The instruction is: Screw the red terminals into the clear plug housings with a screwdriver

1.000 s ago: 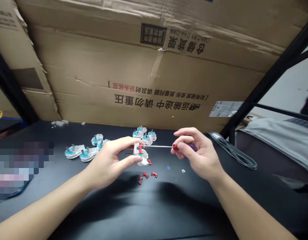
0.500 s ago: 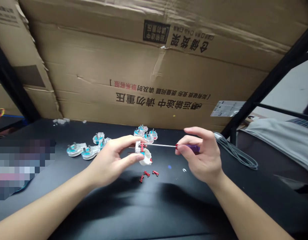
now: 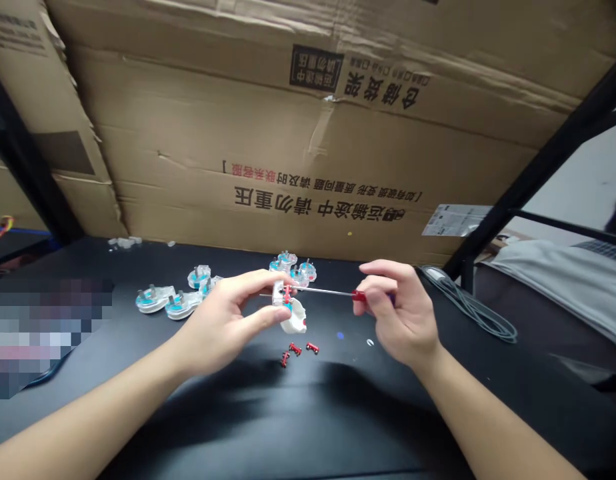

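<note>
My left hand [image 3: 223,323] is closed, with thumb and fingers pinching a white and clear plug [image 3: 295,319] with a red part and some teal inside. Part of this plug is hidden behind the fingertips. In my right hand [image 3: 405,317] is a screwdriver [image 3: 325,291], its red and purple handle between thumb and fingers and its index finger raised off it. The thin metal shaft lies level, and its tip reaches the red part of the plug. Below on the table, several small red pieces [image 3: 295,349] lie close together.
Several clear and teal plugs [image 3: 184,304] stand behind my left hand, and another group of plugs [image 3: 303,273] is farther back. A grey cable [image 3: 471,307] lies coiled at right. Cardboard [image 3: 188,120] rises behind the black table [image 3: 308,420]. Black frame posts [image 3: 533,163] flank it.
My right thumb and fingers have shifted on the screwdriver handle, and more of its red end shows. The tip stays at the plug. My left hand keeps its grip.
</note>
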A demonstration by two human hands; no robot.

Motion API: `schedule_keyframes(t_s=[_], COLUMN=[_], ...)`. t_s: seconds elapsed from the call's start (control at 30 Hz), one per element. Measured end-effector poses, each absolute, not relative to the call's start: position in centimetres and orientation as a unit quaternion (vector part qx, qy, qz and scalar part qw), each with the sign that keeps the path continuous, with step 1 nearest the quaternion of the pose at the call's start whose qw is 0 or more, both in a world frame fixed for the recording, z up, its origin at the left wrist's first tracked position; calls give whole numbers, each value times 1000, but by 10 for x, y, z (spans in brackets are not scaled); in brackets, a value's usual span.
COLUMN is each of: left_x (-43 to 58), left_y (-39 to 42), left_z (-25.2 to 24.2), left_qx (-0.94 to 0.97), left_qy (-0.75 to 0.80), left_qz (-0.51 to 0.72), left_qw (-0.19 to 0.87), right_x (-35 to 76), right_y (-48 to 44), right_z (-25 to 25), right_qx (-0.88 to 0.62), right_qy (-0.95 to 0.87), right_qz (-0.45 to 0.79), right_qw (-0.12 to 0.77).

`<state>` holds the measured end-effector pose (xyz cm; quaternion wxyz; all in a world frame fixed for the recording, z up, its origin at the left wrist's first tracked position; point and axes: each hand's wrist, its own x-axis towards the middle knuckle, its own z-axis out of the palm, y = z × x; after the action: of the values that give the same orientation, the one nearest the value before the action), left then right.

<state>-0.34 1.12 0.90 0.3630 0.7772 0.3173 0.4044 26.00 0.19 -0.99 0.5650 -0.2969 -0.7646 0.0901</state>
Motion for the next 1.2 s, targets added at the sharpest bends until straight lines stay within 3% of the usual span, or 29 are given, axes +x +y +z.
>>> schedule_keyframes(t_s=[0.4, 0.6, 0.7, 0.83, 0.97, 1.2], left_x=[-4, -4, -5, -7, -4, 3], left_y=[11, 13, 14, 17, 18, 16], left_z=[10, 9, 9, 4, -5, -12], left_qx=[798, 821, 835, 869, 901, 916], left_qy=[325, 311, 318, 307, 255, 222], left_qz=[397, 388, 382, 362, 342, 326], left_qw=[317, 282, 238, 142, 76, 75], right_x=[262, 261, 259, 251, 233, 217], right_y=[3, 4, 7, 5, -1, -5], right_z=[-8, 2, 2, -4, -11, -16], right_qx=[-323, -366, -376, -415, -383, -378], right_qy=[-764, -853, -848, -786, -749, -724], right_qz=[92, 79, 67, 201, 361, 401], right_qw=[551, 364, 367, 412, 402, 416])
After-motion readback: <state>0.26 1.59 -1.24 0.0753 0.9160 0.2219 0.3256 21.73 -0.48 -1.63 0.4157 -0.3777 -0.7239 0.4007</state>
